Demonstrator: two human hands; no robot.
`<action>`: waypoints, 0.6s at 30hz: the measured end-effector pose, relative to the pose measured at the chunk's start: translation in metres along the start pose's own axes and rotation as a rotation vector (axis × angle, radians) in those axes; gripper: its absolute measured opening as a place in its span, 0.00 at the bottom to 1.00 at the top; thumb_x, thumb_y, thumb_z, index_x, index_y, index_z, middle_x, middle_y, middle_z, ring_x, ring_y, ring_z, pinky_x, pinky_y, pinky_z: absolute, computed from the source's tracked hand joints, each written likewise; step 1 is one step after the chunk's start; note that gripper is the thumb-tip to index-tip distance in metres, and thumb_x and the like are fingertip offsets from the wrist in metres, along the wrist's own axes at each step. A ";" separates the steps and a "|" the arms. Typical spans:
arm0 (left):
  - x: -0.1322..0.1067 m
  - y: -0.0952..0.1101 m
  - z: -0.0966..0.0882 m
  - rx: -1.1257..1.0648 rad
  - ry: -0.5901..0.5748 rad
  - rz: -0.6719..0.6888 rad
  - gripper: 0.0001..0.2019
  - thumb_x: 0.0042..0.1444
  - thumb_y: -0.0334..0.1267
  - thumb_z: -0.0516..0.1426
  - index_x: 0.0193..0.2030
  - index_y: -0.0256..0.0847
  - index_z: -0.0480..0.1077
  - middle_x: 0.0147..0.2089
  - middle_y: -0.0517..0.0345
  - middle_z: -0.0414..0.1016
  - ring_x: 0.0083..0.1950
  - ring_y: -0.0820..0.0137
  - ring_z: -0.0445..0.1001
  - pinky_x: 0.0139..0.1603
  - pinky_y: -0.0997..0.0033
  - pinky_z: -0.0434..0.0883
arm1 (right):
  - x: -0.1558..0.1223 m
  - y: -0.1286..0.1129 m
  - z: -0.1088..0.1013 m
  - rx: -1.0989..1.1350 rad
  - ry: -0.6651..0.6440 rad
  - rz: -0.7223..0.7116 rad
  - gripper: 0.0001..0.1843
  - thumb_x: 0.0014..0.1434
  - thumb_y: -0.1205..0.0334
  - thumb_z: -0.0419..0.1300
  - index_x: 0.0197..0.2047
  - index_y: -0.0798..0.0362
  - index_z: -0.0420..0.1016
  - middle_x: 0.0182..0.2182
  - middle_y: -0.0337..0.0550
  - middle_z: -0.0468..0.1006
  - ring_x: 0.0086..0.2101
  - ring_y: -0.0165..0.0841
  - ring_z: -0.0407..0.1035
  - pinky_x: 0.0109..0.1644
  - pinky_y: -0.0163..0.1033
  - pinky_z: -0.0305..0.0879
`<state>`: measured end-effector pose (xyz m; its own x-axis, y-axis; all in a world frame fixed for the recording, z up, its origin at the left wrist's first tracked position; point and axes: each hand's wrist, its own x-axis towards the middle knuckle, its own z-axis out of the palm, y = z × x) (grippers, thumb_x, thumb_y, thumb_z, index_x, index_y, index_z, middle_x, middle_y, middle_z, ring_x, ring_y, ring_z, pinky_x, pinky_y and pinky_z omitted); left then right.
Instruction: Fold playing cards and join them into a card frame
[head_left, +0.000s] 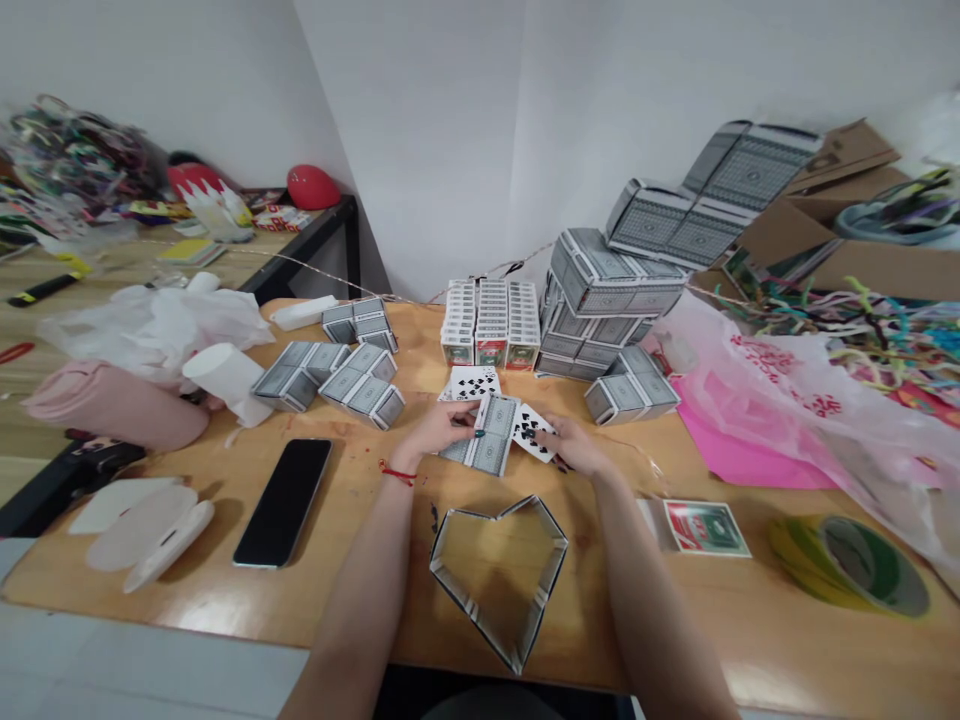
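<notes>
My left hand (436, 430), with a red string bracelet at the wrist, pinches a grey-backed playing card piece (496, 437) over the middle of the table. Just to the right, my right hand (576, 445) grips a spade playing card (527, 418), face up, its left edge at the grey-backed piece. Behind my left hand lie loose spade cards (474, 382). Another grey-backed card (459, 452) shows partly under the piece. Between my forearms stands a heart-shaped frame (553, 578) of folded cards.
Boxed card decks (491, 325) stand at the back. Stacked grey card blocks (600, 270) rise at the back right; smaller blocks (364, 385) sit left. A phone (283, 503), white case (150, 530), tape roll (847, 565) and card box (706, 527) lie around.
</notes>
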<state>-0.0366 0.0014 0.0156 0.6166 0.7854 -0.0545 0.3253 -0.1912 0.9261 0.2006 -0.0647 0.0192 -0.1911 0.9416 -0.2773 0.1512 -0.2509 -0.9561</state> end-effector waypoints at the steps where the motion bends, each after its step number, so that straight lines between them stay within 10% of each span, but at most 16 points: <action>1: 0.000 0.000 0.000 0.014 0.020 0.000 0.23 0.44 0.33 0.58 0.50 0.33 0.66 0.35 0.55 0.74 0.34 0.73 0.69 0.37 0.73 0.68 | 0.001 0.000 0.002 0.029 0.076 -0.006 0.12 0.46 0.56 0.58 0.33 0.55 0.68 0.16 0.32 0.67 0.13 0.22 0.54 0.13 0.27 0.48; 5: 0.001 0.001 0.000 0.034 0.061 0.038 0.22 0.46 0.35 0.57 0.50 0.32 0.66 0.37 0.53 0.74 0.37 0.70 0.69 0.40 0.71 0.67 | 0.005 0.004 0.010 0.140 0.262 -0.038 0.13 0.43 0.58 0.59 0.32 0.56 0.68 0.19 0.37 0.71 0.16 0.24 0.60 0.15 0.27 0.53; 18: 0.003 0.001 0.006 0.004 0.037 0.050 0.27 0.46 0.35 0.57 0.55 0.35 0.61 0.37 0.54 0.74 0.33 0.73 0.70 0.36 0.73 0.68 | 0.010 0.010 0.019 0.257 0.292 -0.141 0.20 0.47 0.52 0.57 0.42 0.51 0.61 0.30 0.41 0.75 0.22 0.34 0.72 0.17 0.36 0.68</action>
<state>-0.0302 0.0006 0.0139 0.6053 0.7959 0.0052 0.2976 -0.2324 0.9260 0.1820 -0.0614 0.0053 0.0964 0.9857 -0.1385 -0.1112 -0.1276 -0.9856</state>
